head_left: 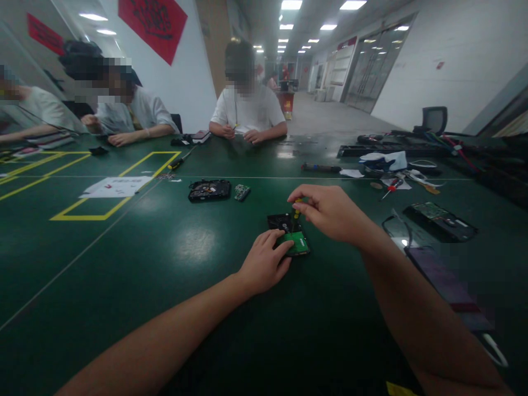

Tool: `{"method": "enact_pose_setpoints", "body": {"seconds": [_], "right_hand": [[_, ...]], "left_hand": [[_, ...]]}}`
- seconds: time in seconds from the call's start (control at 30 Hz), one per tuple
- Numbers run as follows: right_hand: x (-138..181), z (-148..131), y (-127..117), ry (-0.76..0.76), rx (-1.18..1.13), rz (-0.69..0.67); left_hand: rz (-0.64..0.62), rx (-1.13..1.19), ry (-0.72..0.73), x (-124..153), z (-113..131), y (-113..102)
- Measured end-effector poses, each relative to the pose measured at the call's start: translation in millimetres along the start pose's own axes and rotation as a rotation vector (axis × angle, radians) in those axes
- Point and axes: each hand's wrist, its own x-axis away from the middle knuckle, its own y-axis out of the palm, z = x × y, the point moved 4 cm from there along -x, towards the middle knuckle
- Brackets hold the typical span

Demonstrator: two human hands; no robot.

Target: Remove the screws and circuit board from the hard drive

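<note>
A hard drive lies on the green table, its black casing toward the far side and a green circuit board toward me. My left hand grips it from the left, with fingers resting on the casing and board. Above it, my right hand pinches the yellow-and-black handle of a small screwdriver. The screwdriver stands nearly upright, pointing down at the drive. Whether its tip sits in a screw is too small to tell.
An opened black drive and a small circuit board lie ahead to the left. Another screwdriver is beyond them. On the right are a drive, a purple phone-like slab and a red screwdriver. Several people sit opposite.
</note>
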Motion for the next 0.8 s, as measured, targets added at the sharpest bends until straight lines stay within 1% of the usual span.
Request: {"method": "enact_pose_setpoints", "body": {"seconds": [0.17, 0.43, 0.63, 0.8], "right_hand": [[1.7, 0.9, -0.8, 0.011, 0.001, -0.006], [3.7, -1.4, -2.9, -0.014, 0.013, -0.062], [1.8, 0.3, -0.7, 0.012, 0.026, -0.023], [-1.3, 0.6, 0.7, -0.029, 0.047, 0.015]], "left_hand": [[-0.002, 0.003, -0.001, 0.5, -0.9, 0.8], [0.004, 0.005, -0.003, 0.6, -0.9, 0.7], [-0.004, 0.004, 0.001, 0.9, -0.5, 0.5], [-0.002, -0.007, 0.005, 0.7, -0.5, 0.5]]}}
